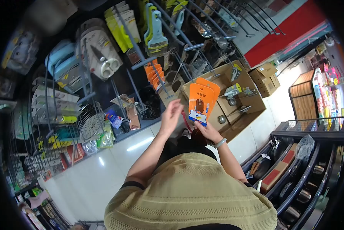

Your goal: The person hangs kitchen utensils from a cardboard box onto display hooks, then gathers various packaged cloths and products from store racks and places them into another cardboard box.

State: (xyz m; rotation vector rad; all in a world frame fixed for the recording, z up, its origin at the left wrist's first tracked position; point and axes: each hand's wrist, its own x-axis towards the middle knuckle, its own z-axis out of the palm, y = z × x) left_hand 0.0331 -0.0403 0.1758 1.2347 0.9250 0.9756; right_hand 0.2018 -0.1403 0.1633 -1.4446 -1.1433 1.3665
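Two overlapping orange packages [201,96] with dark and blue printing are upright in front of my body. My right hand [209,132] grips them at their lower end, the thumb lying over the front. To their left my left hand [172,115] is raised with its fingers apart, near the packages but holding nothing. Smaller orange packages [155,76] hang on the rack above my left hand. An open cardboard box [252,117] stands behind and right of the held packages, with several packaged utensils [233,91] inside.
Metal display hooks [143,63] stick out ahead, with light blue brushes [156,30] and boxed goods. Another cardboard box [267,79] is on the tiled floor [256,134] at the right. Shelves with pans [261,167] stand at the lower right.
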